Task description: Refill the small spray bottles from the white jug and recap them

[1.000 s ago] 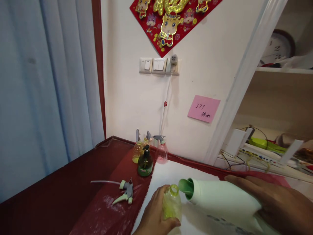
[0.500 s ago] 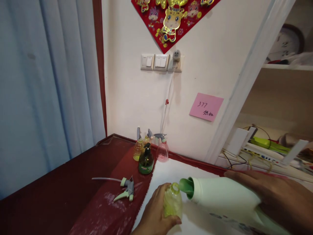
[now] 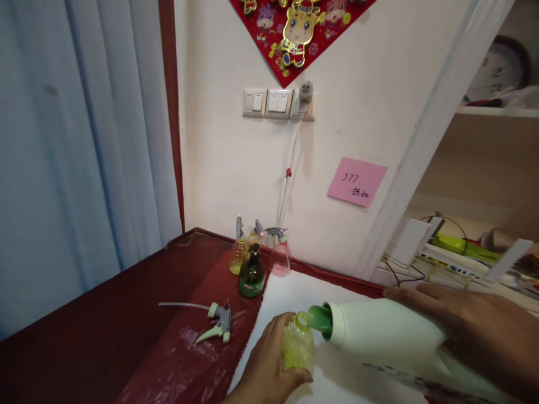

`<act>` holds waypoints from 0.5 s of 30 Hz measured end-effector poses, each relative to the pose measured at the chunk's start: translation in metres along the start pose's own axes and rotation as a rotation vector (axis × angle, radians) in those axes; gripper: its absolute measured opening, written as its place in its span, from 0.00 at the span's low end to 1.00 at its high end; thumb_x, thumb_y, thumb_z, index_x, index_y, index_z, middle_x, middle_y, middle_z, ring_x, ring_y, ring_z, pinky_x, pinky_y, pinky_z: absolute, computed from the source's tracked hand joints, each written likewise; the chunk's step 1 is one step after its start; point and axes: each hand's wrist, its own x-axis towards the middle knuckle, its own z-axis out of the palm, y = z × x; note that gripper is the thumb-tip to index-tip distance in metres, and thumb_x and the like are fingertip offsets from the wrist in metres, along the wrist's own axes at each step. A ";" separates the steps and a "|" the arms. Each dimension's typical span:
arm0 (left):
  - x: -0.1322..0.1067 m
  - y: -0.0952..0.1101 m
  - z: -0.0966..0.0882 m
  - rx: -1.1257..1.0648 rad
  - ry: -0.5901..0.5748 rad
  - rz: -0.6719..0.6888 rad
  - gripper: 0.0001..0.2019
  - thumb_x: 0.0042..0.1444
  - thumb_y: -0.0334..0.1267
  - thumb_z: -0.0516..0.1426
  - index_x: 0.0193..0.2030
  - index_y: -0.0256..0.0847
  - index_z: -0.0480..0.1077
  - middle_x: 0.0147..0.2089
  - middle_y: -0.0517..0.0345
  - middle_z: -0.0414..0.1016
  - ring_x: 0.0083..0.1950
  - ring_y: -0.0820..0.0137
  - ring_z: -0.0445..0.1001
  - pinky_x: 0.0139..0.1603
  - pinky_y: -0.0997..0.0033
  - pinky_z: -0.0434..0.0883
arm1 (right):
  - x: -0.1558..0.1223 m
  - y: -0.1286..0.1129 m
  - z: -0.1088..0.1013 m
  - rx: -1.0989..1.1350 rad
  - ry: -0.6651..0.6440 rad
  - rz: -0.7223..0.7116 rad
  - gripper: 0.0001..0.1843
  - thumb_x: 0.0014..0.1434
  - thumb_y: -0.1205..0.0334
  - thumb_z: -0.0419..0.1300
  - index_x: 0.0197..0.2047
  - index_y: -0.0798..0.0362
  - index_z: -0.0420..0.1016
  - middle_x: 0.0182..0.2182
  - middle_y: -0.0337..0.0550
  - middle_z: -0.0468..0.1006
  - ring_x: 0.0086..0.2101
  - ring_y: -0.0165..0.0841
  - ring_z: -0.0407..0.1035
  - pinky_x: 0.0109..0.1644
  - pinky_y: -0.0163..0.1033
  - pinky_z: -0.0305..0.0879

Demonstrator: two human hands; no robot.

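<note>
While your left hand (image 3: 269,362) clasps the yellow-green spray bottle (image 3: 298,348) over the white sheet (image 3: 307,289), your right hand (image 3: 480,331) grips the tipped pale-green jug (image 3: 387,328), its spout (image 3: 319,318) just beside the bottle's mouth (image 3: 302,321).

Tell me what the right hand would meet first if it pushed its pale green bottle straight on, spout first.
Most likely the small yellow bottle in the left hand, close to the green spout; depth is unclear, so they might touch.

On the surface (image 3: 101,320), a spray head (image 3: 224,321) lies left of the bottle (image 3: 300,345) in my left grip (image 3: 272,359), a jug (image 3: 387,328) right, a pump bottle (image 3: 252,279) behind.
</note>
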 end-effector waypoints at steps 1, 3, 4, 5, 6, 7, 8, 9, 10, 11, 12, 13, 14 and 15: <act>0.000 0.000 0.000 -0.012 0.002 -0.004 0.45 0.39 0.31 0.66 0.68 0.40 0.59 0.71 0.46 0.63 0.72 0.54 0.58 0.74 0.59 0.54 | 0.001 0.000 -0.002 -0.005 0.001 -0.009 0.42 0.42 0.74 0.55 0.56 0.27 0.75 0.43 0.33 0.85 0.35 0.41 0.82 0.35 0.44 0.76; -0.001 0.001 0.001 -0.039 0.003 -0.003 0.45 0.40 0.32 0.66 0.68 0.41 0.58 0.71 0.46 0.63 0.72 0.54 0.58 0.74 0.60 0.53 | 0.002 -0.001 -0.006 -0.015 -0.001 -0.019 0.41 0.42 0.74 0.55 0.56 0.28 0.75 0.42 0.33 0.86 0.34 0.41 0.82 0.33 0.43 0.75; -0.001 0.001 0.001 -0.048 0.003 0.000 0.45 0.40 0.32 0.66 0.68 0.40 0.58 0.71 0.46 0.62 0.72 0.55 0.58 0.74 0.60 0.53 | 0.003 -0.002 -0.008 -0.017 -0.005 -0.021 0.40 0.42 0.74 0.55 0.56 0.29 0.75 0.41 0.33 0.86 0.34 0.41 0.82 0.32 0.43 0.74; -0.002 0.002 0.001 -0.049 0.005 0.002 0.45 0.40 0.33 0.67 0.68 0.40 0.58 0.71 0.45 0.62 0.72 0.55 0.58 0.74 0.61 0.53 | 0.004 -0.003 -0.010 -0.022 -0.010 -0.022 0.39 0.43 0.74 0.54 0.55 0.30 0.75 0.41 0.33 0.86 0.34 0.41 0.82 0.32 0.43 0.74; -0.002 0.002 0.001 -0.044 0.005 0.001 0.46 0.40 0.33 0.67 0.68 0.39 0.58 0.71 0.45 0.62 0.72 0.55 0.58 0.74 0.61 0.53 | 0.005 -0.004 -0.011 -0.028 -0.014 -0.023 0.38 0.44 0.74 0.54 0.54 0.30 0.76 0.40 0.33 0.86 0.34 0.41 0.82 0.32 0.42 0.73; -0.002 0.002 0.001 -0.036 0.004 -0.001 0.46 0.40 0.33 0.67 0.68 0.38 0.59 0.71 0.44 0.62 0.72 0.55 0.58 0.74 0.61 0.53 | 0.006 -0.004 -0.012 -0.032 -0.013 -0.025 0.38 0.44 0.75 0.53 0.54 0.30 0.76 0.40 0.33 0.86 0.34 0.41 0.82 0.33 0.43 0.73; -0.002 0.002 0.001 -0.028 0.003 -0.003 0.46 0.40 0.32 0.67 0.69 0.37 0.59 0.70 0.44 0.63 0.72 0.56 0.59 0.73 0.62 0.53 | 0.007 -0.004 -0.012 -0.034 -0.009 -0.029 0.38 0.44 0.75 0.53 0.53 0.31 0.76 0.40 0.33 0.86 0.34 0.41 0.82 0.33 0.43 0.73; -0.002 0.002 0.001 -0.020 0.003 -0.005 0.46 0.39 0.32 0.66 0.69 0.37 0.59 0.70 0.44 0.63 0.71 0.56 0.59 0.73 0.62 0.54 | 0.007 -0.004 -0.012 -0.032 -0.011 -0.031 0.38 0.43 0.75 0.53 0.53 0.31 0.76 0.40 0.34 0.86 0.34 0.40 0.82 0.33 0.43 0.73; -0.002 0.002 0.001 -0.013 0.004 -0.005 0.46 0.40 0.32 0.66 0.69 0.37 0.59 0.70 0.45 0.63 0.71 0.56 0.59 0.73 0.62 0.54 | 0.007 -0.003 -0.011 -0.031 -0.016 -0.029 0.38 0.43 0.75 0.53 0.53 0.31 0.76 0.40 0.34 0.86 0.34 0.40 0.82 0.34 0.43 0.73; -0.002 0.001 0.001 -0.010 0.004 -0.004 0.46 0.40 0.32 0.66 0.69 0.38 0.59 0.70 0.45 0.63 0.71 0.56 0.59 0.73 0.63 0.54 | 0.007 -0.002 -0.010 -0.031 -0.023 -0.023 0.37 0.43 0.74 0.53 0.53 0.31 0.76 0.40 0.34 0.86 0.34 0.41 0.82 0.34 0.43 0.73; -0.001 0.001 0.001 -0.009 0.002 -0.001 0.46 0.40 0.32 0.66 0.69 0.38 0.59 0.70 0.46 0.63 0.71 0.56 0.59 0.72 0.63 0.54 | 0.007 0.000 -0.009 -0.031 -0.036 -0.016 0.37 0.43 0.73 0.54 0.53 0.31 0.76 0.40 0.34 0.86 0.34 0.41 0.81 0.34 0.43 0.73; -0.001 0.000 0.001 -0.009 0.001 0.003 0.45 0.40 0.32 0.67 0.69 0.39 0.59 0.70 0.46 0.63 0.71 0.57 0.59 0.72 0.63 0.54 | 0.006 0.001 -0.008 -0.035 -0.046 -0.006 0.37 0.43 0.72 0.55 0.53 0.31 0.76 0.40 0.34 0.86 0.34 0.41 0.81 0.34 0.44 0.73; -0.001 -0.001 0.001 -0.011 0.000 0.007 0.45 0.40 0.32 0.67 0.69 0.39 0.59 0.70 0.46 0.63 0.71 0.57 0.59 0.72 0.64 0.54 | 0.006 0.002 -0.008 -0.041 -0.055 0.003 0.37 0.43 0.72 0.55 0.53 0.30 0.76 0.39 0.34 0.86 0.34 0.42 0.81 0.34 0.44 0.73; -0.001 -0.001 0.001 -0.016 -0.002 0.008 0.45 0.40 0.32 0.67 0.69 0.39 0.59 0.70 0.46 0.63 0.71 0.56 0.59 0.72 0.64 0.54 | 0.007 0.002 -0.008 -0.043 -0.061 0.006 0.37 0.42 0.72 0.55 0.53 0.30 0.76 0.39 0.33 0.86 0.33 0.42 0.81 0.34 0.44 0.73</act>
